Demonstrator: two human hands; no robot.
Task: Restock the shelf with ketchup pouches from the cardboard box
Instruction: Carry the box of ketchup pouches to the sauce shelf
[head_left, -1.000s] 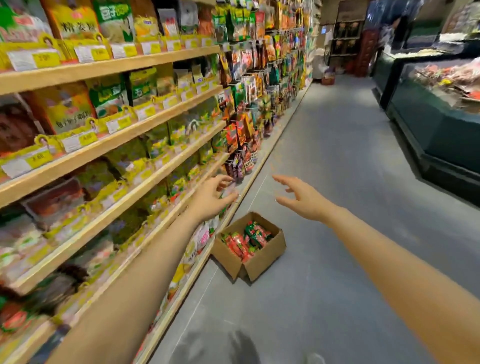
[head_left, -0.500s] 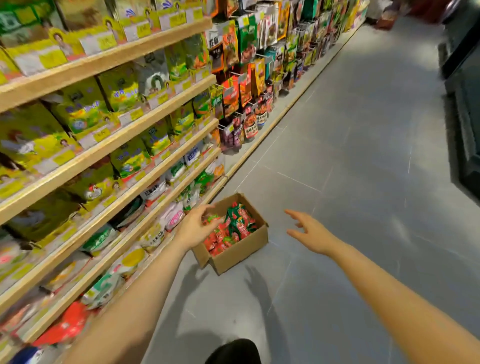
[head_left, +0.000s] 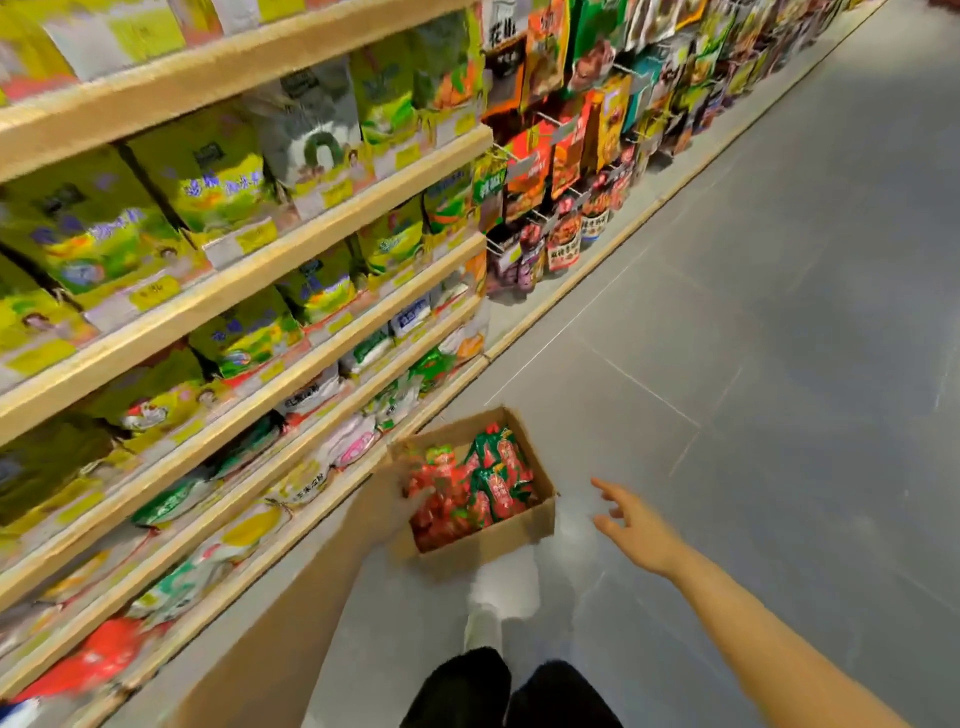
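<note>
An open cardboard box (head_left: 540, 512) sits on the grey floor beside the bottom shelf (head_left: 332, 483). Red and green ketchup pouches (head_left: 485, 480) fill it. My left hand (head_left: 392, 506) reaches over the box's left rim, fingers over the red pouches; the view is blurred, so any hold on one is unclear. My right hand (head_left: 636, 527) hovers to the right of the box with its fingers spread, holding nothing.
Wooden shelves (head_left: 270, 291) packed with yellow-green bags run along the left. Hanging snack packets (head_left: 561, 171) continue further down the aisle. My dark trousers (head_left: 509, 693) and a white shoe (head_left: 483, 623) show just behind the box. Grey floor tiles (head_left: 753, 338) spread to the right.
I have come closer and tilted my view down. My left hand moved from the shelf edge down into the box, and my right hand lowered beside the box.
</note>
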